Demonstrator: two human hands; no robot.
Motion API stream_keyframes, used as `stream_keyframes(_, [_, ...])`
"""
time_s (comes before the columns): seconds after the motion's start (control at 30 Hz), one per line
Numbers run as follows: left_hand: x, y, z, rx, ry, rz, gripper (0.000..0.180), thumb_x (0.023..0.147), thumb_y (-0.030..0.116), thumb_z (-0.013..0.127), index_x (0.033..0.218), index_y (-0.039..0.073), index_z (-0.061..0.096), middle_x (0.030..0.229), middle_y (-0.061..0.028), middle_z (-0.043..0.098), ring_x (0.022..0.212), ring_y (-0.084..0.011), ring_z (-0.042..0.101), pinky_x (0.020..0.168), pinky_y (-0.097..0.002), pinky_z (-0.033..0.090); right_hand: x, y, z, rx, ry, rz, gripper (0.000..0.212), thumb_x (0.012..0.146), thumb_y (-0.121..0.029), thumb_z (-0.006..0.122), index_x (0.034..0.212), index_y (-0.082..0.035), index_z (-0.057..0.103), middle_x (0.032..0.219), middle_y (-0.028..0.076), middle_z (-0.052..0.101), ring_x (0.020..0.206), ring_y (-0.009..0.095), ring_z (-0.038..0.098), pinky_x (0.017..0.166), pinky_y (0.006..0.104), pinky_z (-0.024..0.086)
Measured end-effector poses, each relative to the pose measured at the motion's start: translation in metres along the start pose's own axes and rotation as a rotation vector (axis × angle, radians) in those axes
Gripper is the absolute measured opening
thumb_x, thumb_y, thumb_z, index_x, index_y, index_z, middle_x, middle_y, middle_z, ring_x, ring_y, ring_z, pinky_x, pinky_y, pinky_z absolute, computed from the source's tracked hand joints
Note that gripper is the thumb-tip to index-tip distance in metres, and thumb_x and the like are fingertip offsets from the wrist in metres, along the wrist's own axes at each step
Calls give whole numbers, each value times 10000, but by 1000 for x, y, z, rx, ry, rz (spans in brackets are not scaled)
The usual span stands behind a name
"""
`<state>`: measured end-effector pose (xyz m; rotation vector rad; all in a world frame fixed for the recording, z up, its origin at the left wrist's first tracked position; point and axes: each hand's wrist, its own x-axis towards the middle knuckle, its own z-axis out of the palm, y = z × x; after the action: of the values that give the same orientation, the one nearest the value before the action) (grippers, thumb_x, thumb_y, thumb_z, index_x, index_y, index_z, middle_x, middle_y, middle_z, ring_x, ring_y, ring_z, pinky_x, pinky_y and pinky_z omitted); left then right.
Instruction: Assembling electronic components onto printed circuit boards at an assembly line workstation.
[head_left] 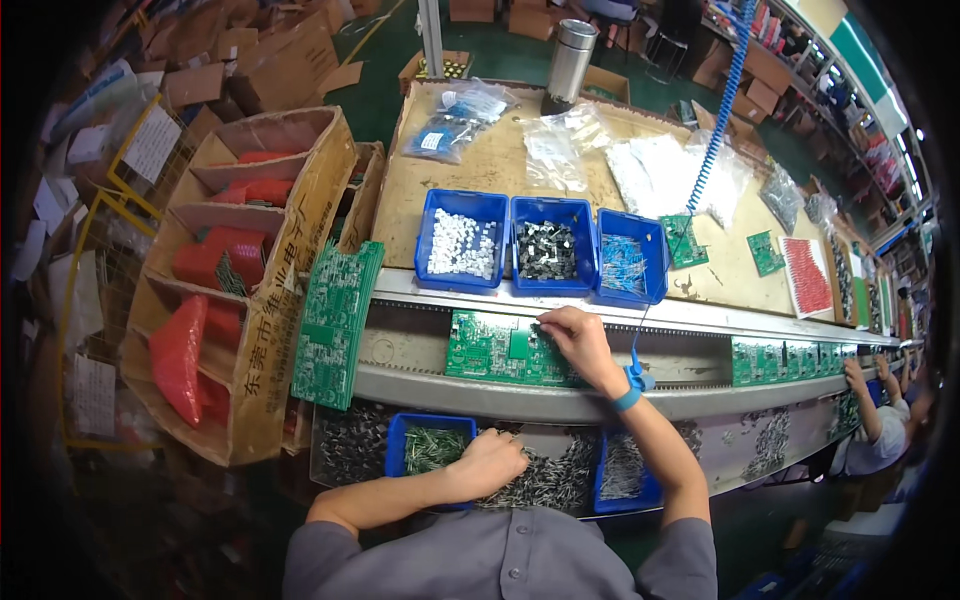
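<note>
A green circuit board (485,350) lies in the conveyor channel in front of me. Over its right part is my right hand (580,340), with thumb and fingertips pinched together near the board's far edge. Whatever sits in that pinch is too small to make out. A blue wrist strap (632,388) with a cord circles my right wrist. My left hand (490,463) rests with curled fingers at the loose electronic components (550,475) in the near tray. Its fingertips are partly hidden, and I cannot make out what they hold. Beside it stands a blue bin (400,450) of green-bodied leaded parts.
Blue bins of white connectors (462,245), black parts (545,250) and blue components (625,265) line the far side. Stacked circuit boards (335,330) lean left beside a divided carton (260,330). More boards (790,358) lie rightward, near a co-worker's hand (856,376). A coiled blue cord (715,140) hangs down.
</note>
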<state>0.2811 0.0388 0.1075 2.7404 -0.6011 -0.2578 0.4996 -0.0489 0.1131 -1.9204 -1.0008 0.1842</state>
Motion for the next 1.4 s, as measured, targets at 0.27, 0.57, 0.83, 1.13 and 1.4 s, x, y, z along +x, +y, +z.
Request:
stream_keyframes(0.27, [1,-2,-9,-53,22,18,33,711,110,596,724,92,621,818,-52,594,820,-216,619,687,-339,462,0,-6,-4,-86,-53,-42,106,763,9,641,859,-9,680,780,138,624,694,303,611,621,361,482])
stream_keyframes(0.57, [6,-2,-12,-216,-3,-100,110,744,84,576,844,43,598,817,-112,636,823,-286,652,689,-399,521,2,-7,-5,-106,-69,-76,79,767,8,637,839,-4,666,771,142,618,699,319,604,623,370,477])
stream_keyframes(0.83, [3,-6,-8,-334,18,-87,182,755,67,576,930,43,621,859,-119,639,857,-303,644,719,-403,518,2,-10,-2,-119,-68,-43,67,773,7,630,832,-3,660,761,143,608,698,325,592,625,379,473])
stream_keyframes(1.13, [7,-12,-30,-518,105,20,222,737,-7,585,945,38,645,916,-119,626,867,-307,622,753,-381,502,-1,-4,2,-383,-123,-241,170,731,3,577,876,-20,663,806,137,588,773,323,583,685,392,492])
stream_keyframes(1.4, [-13,-34,-82,-569,421,-60,96,761,32,636,855,37,659,895,-71,615,818,-263,618,724,-352,505,-66,-53,-15,-305,-294,-170,279,723,-53,609,1001,-28,587,793,144,562,759,333,578,640,402,492])
